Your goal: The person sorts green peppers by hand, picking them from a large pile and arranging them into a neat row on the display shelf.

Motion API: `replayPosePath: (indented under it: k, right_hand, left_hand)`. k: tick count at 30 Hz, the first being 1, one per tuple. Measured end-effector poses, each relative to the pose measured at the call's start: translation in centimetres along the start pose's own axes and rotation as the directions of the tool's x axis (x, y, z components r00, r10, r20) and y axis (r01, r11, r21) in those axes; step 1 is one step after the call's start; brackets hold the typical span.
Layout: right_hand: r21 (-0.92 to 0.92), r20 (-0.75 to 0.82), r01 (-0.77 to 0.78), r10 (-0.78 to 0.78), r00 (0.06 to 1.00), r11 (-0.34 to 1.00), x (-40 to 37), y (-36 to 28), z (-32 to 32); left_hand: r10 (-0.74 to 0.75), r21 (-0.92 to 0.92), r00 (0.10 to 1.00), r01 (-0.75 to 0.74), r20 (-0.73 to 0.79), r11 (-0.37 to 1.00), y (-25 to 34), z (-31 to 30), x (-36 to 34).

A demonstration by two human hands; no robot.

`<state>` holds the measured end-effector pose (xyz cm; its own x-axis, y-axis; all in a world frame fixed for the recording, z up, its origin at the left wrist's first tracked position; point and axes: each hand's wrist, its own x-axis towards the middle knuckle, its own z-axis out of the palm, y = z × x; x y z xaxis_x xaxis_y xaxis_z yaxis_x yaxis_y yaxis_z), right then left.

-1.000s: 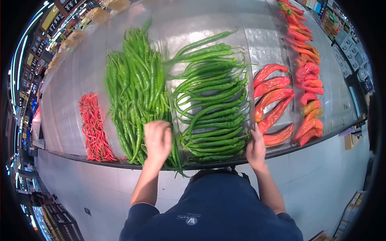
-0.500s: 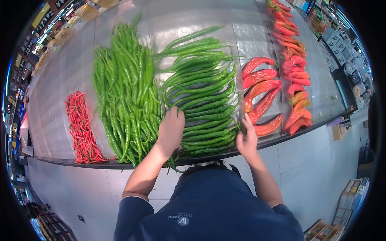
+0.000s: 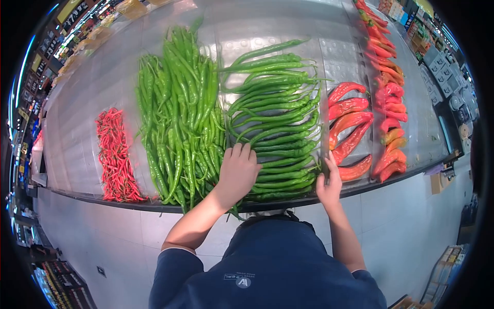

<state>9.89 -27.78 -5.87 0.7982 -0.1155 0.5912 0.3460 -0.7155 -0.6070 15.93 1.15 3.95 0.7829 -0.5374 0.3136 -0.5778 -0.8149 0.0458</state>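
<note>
My left hand (image 3: pixel 239 172) lies over the left ends of the lower green chili peppers (image 3: pixel 280 141), back of the hand up. Its fingers are bent downward, thumb apart, fingertips partly hidden; no grip on a pepper shows. These long peppers lie sideways in a stacked row. At their right ends, my right hand (image 3: pixel 330 180) is open, fingers pointing up along the clear divider (image 3: pixel 324 131), thumb apart on the green side. Beyond that divider are several large, wrinkled red peppers (image 3: pixel 350 119). A dense pile of green chili peppers (image 3: pixel 180 113) lies left of my left hand.
Small red chilies (image 3: pixel 116 159) form a heap at the left of the sloping metal display (image 3: pixel 72 134). More red and orange peppers (image 3: pixel 393 110) line the far right, behind another divider. The stand's dark front edge (image 3: pixel 149 206) runs before my body, above the pale floor (image 3: pixel 123 232).
The whole view has shifted, so the display appears farther right. My left hand sits slightly lower against the peppers, with its fingers more spread. My right hand stays by the divider.
</note>
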Motion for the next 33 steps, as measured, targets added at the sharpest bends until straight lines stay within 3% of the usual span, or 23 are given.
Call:
replayPosePath:
  k: [1, 2, 4, 6, 8, 10, 12, 14, 15, 17, 22, 26, 28, 30, 31, 32, 33]
  right_hand:
    - [0.003, -0.003, 0.004, -0.004, 1.000, 1.000, 0.0, 0.1, 0.1]
    - [0.010, -0.003, 0.007, -0.007, 1.000, 1.000, 0.0, 0.1, 0.1]
    - [0.006, -0.003, -0.006, 0.006, 1.000, 1.000, 0.0, 0.0, 0.1]
    - [0.014, -0.006, -0.007, 0.007, 1.000, 1.000, -0.1, 0.1, 0.1]
    - [-0.010, -0.004, 0.014, -0.014, 1.000, 1.000, 0.0, 0.1, 0.1]
    - [-0.006, 0.004, 0.020, -0.020, 1.000, 1.000, -0.2, 0.3, 0.1]
    - [-0.027, 0.007, 0.031, -0.030, 1.000, 0.999, -0.1, 0.3, 0.0]
    - [-0.012, -0.001, 0.021, -0.021, 1.000, 1.000, -0.2, 0.5, 0.0]
    - [-0.014, 0.005, 0.028, -0.028, 1.000, 1.000, -0.1, 0.3, 0.0]
    - [-0.009, 0.000, 0.031, -0.031, 1.000, 0.999, 0.0, 0.1, -0.1]
    - [0.013, -0.019, 0.001, -0.001, 1.000, 1.000, -0.2, -0.1, -0.2]
    - [0.028, -0.013, 0.005, -0.004, 1.000, 1.000, -0.1, 0.1, -0.2]
    - [0.025, 0.001, -0.005, 0.005, 1.000, 1.000, -0.1, -0.1, -0.2]
    - [0.035, -0.013, -0.009, 0.010, 1.000, 0.999, 0.0, -0.1, -0.2]
    - [0.033, -0.017, -0.008, 0.008, 1.000, 0.999, -0.1, -0.1, -0.2]
    - [0.030, -0.021, -0.003, 0.003, 1.000, 1.000, 0.1, -0.1, -0.2]
    - [0.031, -0.028, -0.006, 0.007, 1.000, 0.999, 0.2, -0.2, -0.2]
  left_hand:
    - [0.032, -0.036, 0.995, -0.036, -0.094, 0.999, -0.1, -0.7, -0.6]
    - [0.029, -0.030, 0.995, -0.032, -0.094, 0.999, -0.8, -1.3, -0.8]
    - [-0.101, -0.187, 0.959, 0.052, -0.266, 0.981, -2.8, -2.7, -0.8]
    - [-0.173, -0.185, 0.867, 0.095, -0.468, 0.978, -6.4, -3.8, 0.8]
    - [-0.324, -0.232, 0.796, 0.235, -0.512, 0.944, -10.8, -4.2, 3.2]
    - [-0.424, -0.268, 0.770, 0.332, -0.476, 0.904, -14.8, -3.8, 6.0]
    - [-0.507, -0.162, 0.840, 0.482, -0.193, 0.861, -15.8, -4.8, 8.7]
    - [-0.586, -0.005, 0.802, 0.589, -0.118, 0.808, -15.5, -4.9, 10.8]
    - [-0.579, -0.007, 0.807, 0.582, -0.120, 0.813, -15.4, -4.9, 11.2]
    - [-0.660, 0.079, 0.726, 0.682, -0.193, 0.727, -15.2, -4.9, 12.3]
    - [-0.662, -0.076, 0.746, 0.658, -0.069, 0.749, -17.6, -3.7, 12.8]
    - [-0.489, -0.310, 0.862, 0.433, -0.133, 0.847, -20.8, -3.2, 11.1]
    - [-0.478, -0.536, 0.866, 0.476, 0.149, 0.697, -19.8, -6.3, 10.3]
    - [-0.502, -0.669, 0.841, 0.491, 0.199, 0.557, -18.8, -8.5, 9.6]
    - [-0.533, -0.696, 0.827, 0.490, 0.180, 0.525, -18.1, -9.7, 9.4]
    - [-0.634, -0.755, 0.758, 0.505, 0.156, 0.419, -17.1, -10.8, 9.4]
    - [-0.653, -0.774, 0.750, 0.473, 0.104, 0.421, -17.3, -11.4, 9.3]
